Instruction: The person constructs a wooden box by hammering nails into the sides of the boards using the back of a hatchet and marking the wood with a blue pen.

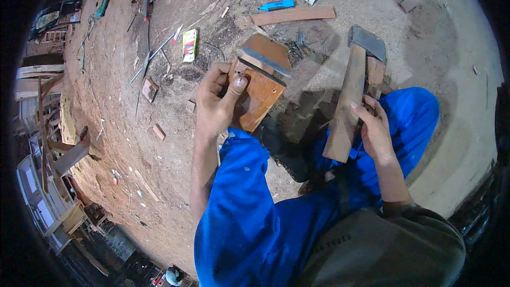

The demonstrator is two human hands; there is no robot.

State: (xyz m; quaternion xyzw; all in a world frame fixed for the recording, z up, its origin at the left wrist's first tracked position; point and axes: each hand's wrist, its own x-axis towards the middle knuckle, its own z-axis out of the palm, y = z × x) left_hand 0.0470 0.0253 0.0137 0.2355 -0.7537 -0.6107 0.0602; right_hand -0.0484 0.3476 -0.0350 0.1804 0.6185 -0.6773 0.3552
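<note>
My left hand (215, 101) grips a small wooden box-like assembly (261, 82) of reddish-brown boards, thumb pressed on its upper edge near a small nail or screw. My right hand (374, 127) holds the wooden handle of a hatchet (348, 95) whose grey metal head (367, 41) points up and away. Both are held above my knees, which are in blue trousers (249, 212).
Sawdust-covered ground lies all around. A long wooden strip (293, 15), a blue marker-like tool (276, 5), a small printed packet (189, 44), wood offcuts (150, 89) and metal rods (154, 56) lie scattered. Wooden frames and furniture (53, 143) stand at the left.
</note>
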